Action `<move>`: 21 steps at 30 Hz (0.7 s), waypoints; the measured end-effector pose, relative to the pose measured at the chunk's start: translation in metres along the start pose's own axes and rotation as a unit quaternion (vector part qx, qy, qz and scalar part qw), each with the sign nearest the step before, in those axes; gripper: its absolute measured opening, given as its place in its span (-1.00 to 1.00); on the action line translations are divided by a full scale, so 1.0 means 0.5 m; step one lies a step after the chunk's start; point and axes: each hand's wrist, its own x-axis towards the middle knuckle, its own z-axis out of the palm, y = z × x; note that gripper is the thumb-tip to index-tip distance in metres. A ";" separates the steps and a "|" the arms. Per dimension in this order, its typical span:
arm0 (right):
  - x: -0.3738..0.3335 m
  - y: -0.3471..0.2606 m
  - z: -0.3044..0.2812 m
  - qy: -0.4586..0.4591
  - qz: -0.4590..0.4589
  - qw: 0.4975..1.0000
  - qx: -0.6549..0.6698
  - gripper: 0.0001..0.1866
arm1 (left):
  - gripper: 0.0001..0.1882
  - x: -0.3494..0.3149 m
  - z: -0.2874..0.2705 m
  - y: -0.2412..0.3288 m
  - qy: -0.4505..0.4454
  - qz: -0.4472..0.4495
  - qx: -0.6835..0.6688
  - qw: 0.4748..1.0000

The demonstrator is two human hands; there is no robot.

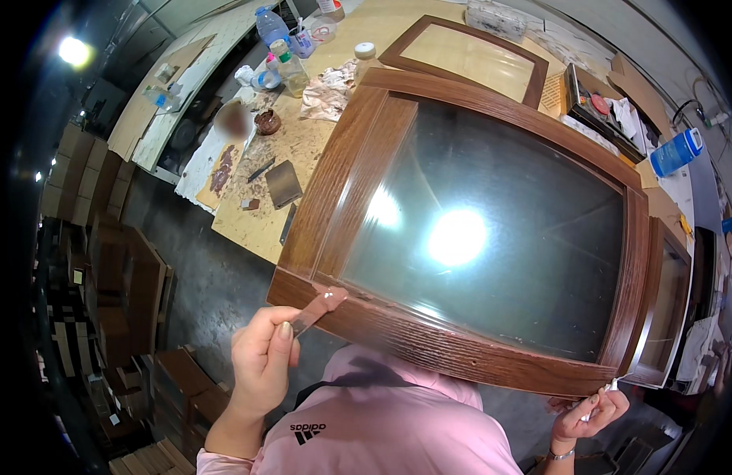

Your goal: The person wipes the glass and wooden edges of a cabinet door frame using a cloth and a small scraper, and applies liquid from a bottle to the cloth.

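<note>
A brown wood-grain framed glass panel (453, 342) lies in front of me, a bright lamp reflected in its glass. My left hand (263, 360) pinches a small flat putty knife (309, 317) at the panel's near left corner. Brown putty (331, 298) covers the blade's tip, which rests against the frame. Along the near inner edge of the frame there are uneven brown smears. By the near right corner, my right hand (591, 413) is closed on a small white wad (612, 385), perhaps tissue or cloth, mostly hidden by the fingers.
On the stained table (247, 226) are an open brown jar (268, 121), a flat scraper plate (284, 184), a crumpled rag (328, 91) and several bottles. Another framed panel (465, 55) lies behind; one more (659, 305) stands right. A blue bottle (676, 152) sits far right.
</note>
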 end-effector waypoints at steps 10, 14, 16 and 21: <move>-0.016 0.009 0.002 0.007 0.034 0.999 -0.007 -0.89 | -0.79 0.005 0.000 -0.007 -0.008 -0.008 0.031 0.999; -0.016 -0.001 -0.002 0.006 0.040 0.999 -0.007 -0.91 | -0.79 0.004 -0.004 -0.007 -0.007 0.015 0.046 0.999; -0.016 0.002 -0.001 0.004 0.043 0.999 -0.004 -0.92 | -0.79 0.006 -0.003 -0.005 -0.006 0.019 0.051 0.998; 0.002 -0.011 0.004 0.012 0.026 1.000 0.001 -0.93 | -0.80 0.010 -0.002 -0.003 -0.010 0.044 0.077 0.996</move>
